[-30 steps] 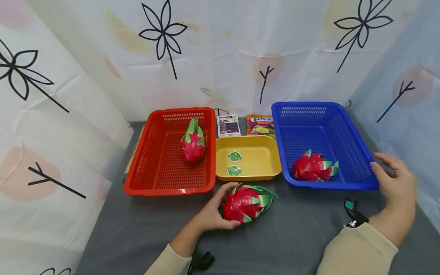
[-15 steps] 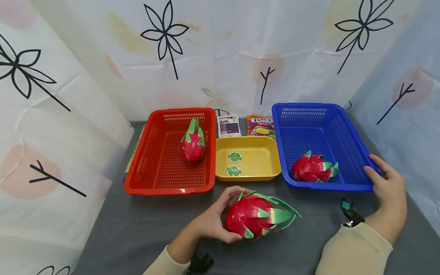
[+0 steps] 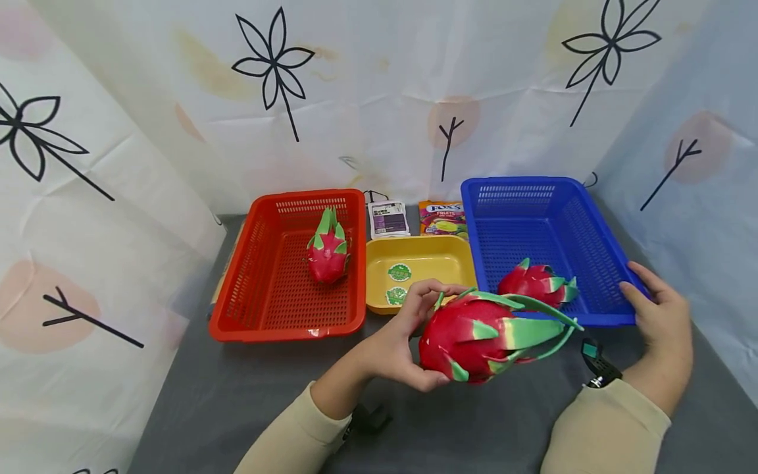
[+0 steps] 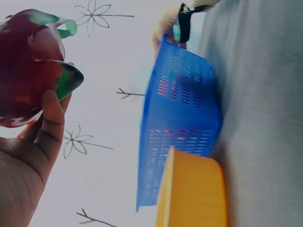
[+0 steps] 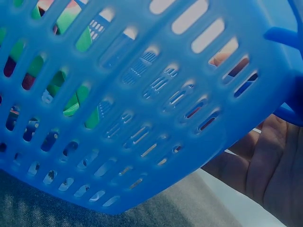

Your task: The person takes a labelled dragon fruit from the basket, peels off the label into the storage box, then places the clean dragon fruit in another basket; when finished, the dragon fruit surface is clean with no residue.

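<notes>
My left hand (image 3: 405, 349) holds a large red dragon fruit (image 3: 468, 336) with green leaf tips, lifted above the grey table in front of the yellow tray. The left wrist view shows the fingers curled about the raised fruit (image 4: 33, 71). At the right, my right hand (image 3: 666, 322) grips the right rim of the blue basket (image 3: 515, 230), thumb and fingers on its edge. Through the right wrist camera, the basket's slotted wall (image 5: 156, 104) hides part of that hand (image 5: 270, 165). A smaller dragon fruit (image 3: 530, 283) lies in the blue basket, partly covered by the held fruit's leaves.
To the left stands a red basket (image 3: 278, 329) with another dragon fruit (image 3: 328, 260) inside. Between the baskets sits a yellow tray (image 3: 444, 247) with two green stickers. Behind it are a white-purple packet (image 3: 388, 219) and a FOX'S candy bag (image 3: 443, 218). Patterned cloth walls surround the table.
My left hand has raised the large dragon fruit off the table and carried it rightward, nearer the blue basket. My right hand keeps its grip on that basket's rim, shifted slightly left in view.
</notes>
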A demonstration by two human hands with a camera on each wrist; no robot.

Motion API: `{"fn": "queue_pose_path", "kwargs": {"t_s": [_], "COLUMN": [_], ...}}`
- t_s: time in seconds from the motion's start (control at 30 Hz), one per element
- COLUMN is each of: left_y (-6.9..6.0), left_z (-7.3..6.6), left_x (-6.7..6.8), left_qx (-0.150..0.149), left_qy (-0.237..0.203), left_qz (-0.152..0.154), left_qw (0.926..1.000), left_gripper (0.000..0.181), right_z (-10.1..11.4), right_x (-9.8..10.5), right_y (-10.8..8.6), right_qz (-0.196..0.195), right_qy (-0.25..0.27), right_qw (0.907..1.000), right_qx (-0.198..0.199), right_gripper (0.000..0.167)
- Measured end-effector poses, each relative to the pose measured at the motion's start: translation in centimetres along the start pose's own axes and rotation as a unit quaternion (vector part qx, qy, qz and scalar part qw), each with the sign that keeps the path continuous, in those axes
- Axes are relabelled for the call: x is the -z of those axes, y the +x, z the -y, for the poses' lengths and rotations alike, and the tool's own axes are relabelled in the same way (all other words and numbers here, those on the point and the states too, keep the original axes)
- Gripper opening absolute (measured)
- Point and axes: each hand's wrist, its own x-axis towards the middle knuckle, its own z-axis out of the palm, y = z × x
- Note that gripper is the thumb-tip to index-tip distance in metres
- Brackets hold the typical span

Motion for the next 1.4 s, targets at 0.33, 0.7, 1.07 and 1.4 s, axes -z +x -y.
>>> {"fn": "queue_pose_path", "kwargs": {"t_s": [0.33,0.7,1.07,1.4], "left_y": [6.2,13.1,17.3,18.9], "left_z": [-0.3,1.6,8.9,12.5], "left_x": [0.8,2.1,3.1,3.9], "left_qx": [-0.027,0.055,0.234,0.295], "left_qy": [0.027,0.046,0.177,0.389], "left_qz": [-0.056,-0.149,-0.199,-0.124], "left_qw": [0.9977,0.9861,0.9351,0.8638], "left_gripper": [0.095,0.092,0.094,0.099], "right_z": [-0.3,-0.5,-0.6,-0.3], "right_x": [0.3,0.3,0.1,-0.5], "right_y": [0.3,0.0,0.2,0.2], "right_qz": [-0.01,-0.027,-0.022,-0.021], "right_qy": [-0.006,-0.033,0.008,-0.047], "right_qw": [0.9998,0.9991,0.9996,0.9987], "right_qx": [0.019,-0.004,0.018,-0.002], "right_gripper": [0.048,0.052,0.048,0.055]}}
